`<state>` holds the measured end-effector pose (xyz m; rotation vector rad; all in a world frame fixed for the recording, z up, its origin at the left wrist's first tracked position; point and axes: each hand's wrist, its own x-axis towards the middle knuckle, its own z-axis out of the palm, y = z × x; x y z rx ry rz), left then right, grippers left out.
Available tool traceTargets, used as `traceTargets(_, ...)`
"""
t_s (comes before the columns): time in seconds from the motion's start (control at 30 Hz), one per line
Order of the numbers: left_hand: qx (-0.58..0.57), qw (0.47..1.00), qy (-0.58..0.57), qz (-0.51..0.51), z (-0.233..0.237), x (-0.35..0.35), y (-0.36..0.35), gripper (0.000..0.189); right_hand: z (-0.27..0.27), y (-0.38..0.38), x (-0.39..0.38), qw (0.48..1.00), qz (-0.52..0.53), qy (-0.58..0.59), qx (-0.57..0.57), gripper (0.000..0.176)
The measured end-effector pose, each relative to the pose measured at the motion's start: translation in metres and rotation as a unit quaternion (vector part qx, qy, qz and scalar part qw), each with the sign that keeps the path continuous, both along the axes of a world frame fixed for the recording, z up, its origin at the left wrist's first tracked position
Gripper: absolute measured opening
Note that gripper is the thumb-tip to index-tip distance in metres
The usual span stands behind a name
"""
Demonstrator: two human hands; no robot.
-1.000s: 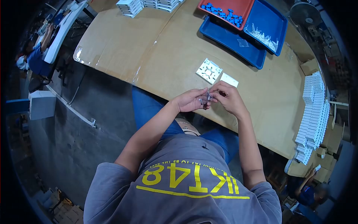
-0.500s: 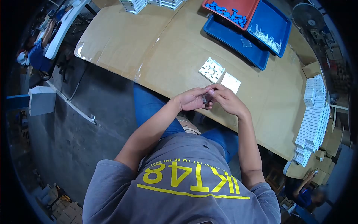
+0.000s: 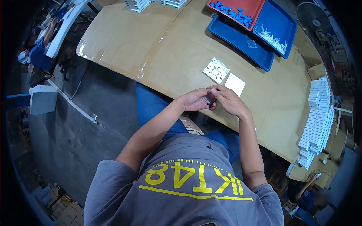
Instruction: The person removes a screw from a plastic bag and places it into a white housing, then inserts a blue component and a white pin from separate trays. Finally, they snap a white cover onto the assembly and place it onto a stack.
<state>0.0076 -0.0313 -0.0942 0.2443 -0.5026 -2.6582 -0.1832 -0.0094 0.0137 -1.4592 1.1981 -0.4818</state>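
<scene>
Both hands meet right at the near edge of the worktop [image 3: 181, 49]. The left hand [image 3: 193, 101] is curled, with its fingers closed round a small grey part [image 3: 207, 100]. The right hand [image 3: 229, 101] has its fingertips pinched on the same part from the 3 o'clock side, so the two hands are touching. Can't make out what the part actually is, it's too tiny.

Just off at 12 o'clock from the hands, a white square plate with holes [image 3: 216, 70] and a plain white cover [image 3: 235, 83] lie side by side. Further out toward 1 o'clock there's a red tray [image 3: 253, 8] of blue bits [image 3: 232, 13] and a blue tray [image 3: 237, 39]. Over at 3 o'clock, rows of white boxes [image 3: 315, 120] are stacked up.
</scene>
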Motion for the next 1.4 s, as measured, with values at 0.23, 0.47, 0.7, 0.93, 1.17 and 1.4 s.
traceTargets(0.23,0.045,0.999,0.028,-0.011,0.010,0.002,-0.002,0.036,0.005,-0.005,-0.003,0.998,-0.039,-0.022,0.033,0.039)
traceTargets(0.47,0.025,1.000,-0.015,-0.001,0.004,0.000,0.001,0.039,0.013,-0.004,-0.001,0.999,0.008,0.004,0.041,0.041)
traceTargets(0.7,0.078,0.996,0.018,-0.036,0.018,0.000,-0.007,0.069,0.000,-0.056,-0.069,0.989,-0.108,0.019,-0.103,0.031)
traceTargets(0.93,0.071,0.997,0.015,-0.035,0.008,0.000,-0.005,0.057,-0.015,-0.164,-0.168,0.888,-0.328,0.156,-0.283,0.021)
traceTargets(1.17,0.077,0.996,0.019,-0.037,0.017,0.000,-0.006,0.054,0.005,-0.239,-0.189,0.805,-0.381,0.342,-0.301,0.016)
traceTargets(1.4,0.087,0.994,0.038,-0.046,0.006,-0.002,-0.008,0.058,-0.011,-0.282,-0.186,0.736,-0.376,0.490,-0.276,0.018)
